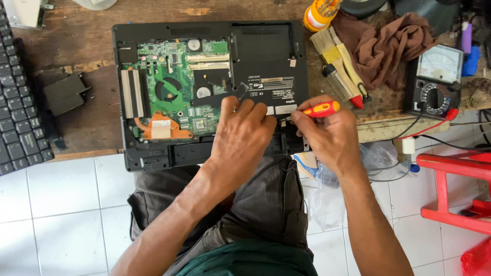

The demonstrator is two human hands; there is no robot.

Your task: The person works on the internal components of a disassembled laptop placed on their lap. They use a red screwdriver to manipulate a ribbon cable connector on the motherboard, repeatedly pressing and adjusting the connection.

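The left hand lies palm down on the near edge of the opened laptop, its fingers curled over the black base; whether they pinch anything is hidden beneath them. The right hand at 3 o'clock of it closes its fingers round a red and yellow screwdriver, whose tip is hidden between the two hands. The laptop sits bottom up at the middle of the wooden counter, its green circuit board and black fan bared at 9 o'clock, and pale rectangular labels on the black cover just above the hands. At 1 o'clock lie a brown rag, a brush and an orange-capped bottle, cut off at the top edge. An analogue meter stands at 3 o'clock. A keyboard is cropped at the left edge. White floor tiles lie below, with a red stool partly out of view.
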